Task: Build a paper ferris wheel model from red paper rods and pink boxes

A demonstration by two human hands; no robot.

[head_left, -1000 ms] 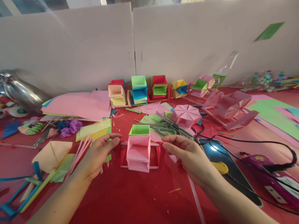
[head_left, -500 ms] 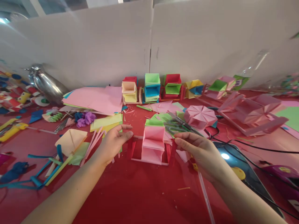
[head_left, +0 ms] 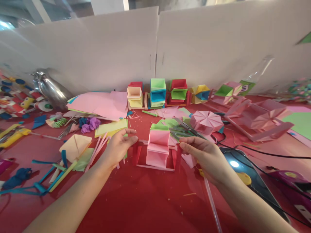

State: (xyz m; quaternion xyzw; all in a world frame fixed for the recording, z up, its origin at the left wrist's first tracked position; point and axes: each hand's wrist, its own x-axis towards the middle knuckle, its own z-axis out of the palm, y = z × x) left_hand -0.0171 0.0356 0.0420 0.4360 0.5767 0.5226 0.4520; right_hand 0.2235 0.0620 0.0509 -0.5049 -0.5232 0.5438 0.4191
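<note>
In the middle of the red table stands a folded-paper wheel model (head_left: 157,150), with pink and light green box-like pockets set between the red paper sides of its frame (head_left: 174,157). My left hand (head_left: 121,145) is at the upper left corner of the frame, thumb and forefinger closed at the red side. On the right, my right hand (head_left: 201,153) pinches the opposite upper corner between thumb and fingertips. The fingertips partly cover both corners. Just behind the model lie scissors (head_left: 187,126) among green paper scraps.
A row of coloured paper wheels (head_left: 157,94) stands along the white board (head_left: 80,58). Paper sheets (head_left: 97,103) and a metal jug (head_left: 51,87) are at the back left. To the right are pink paper models (head_left: 264,119), a dark tablet-like slab (head_left: 252,184) and black cables (head_left: 274,153).
The view has shifted slightly, so the background sits a little lower. Both hands keep their places at the frame's corners, and the pink pockets look almost the same.
</note>
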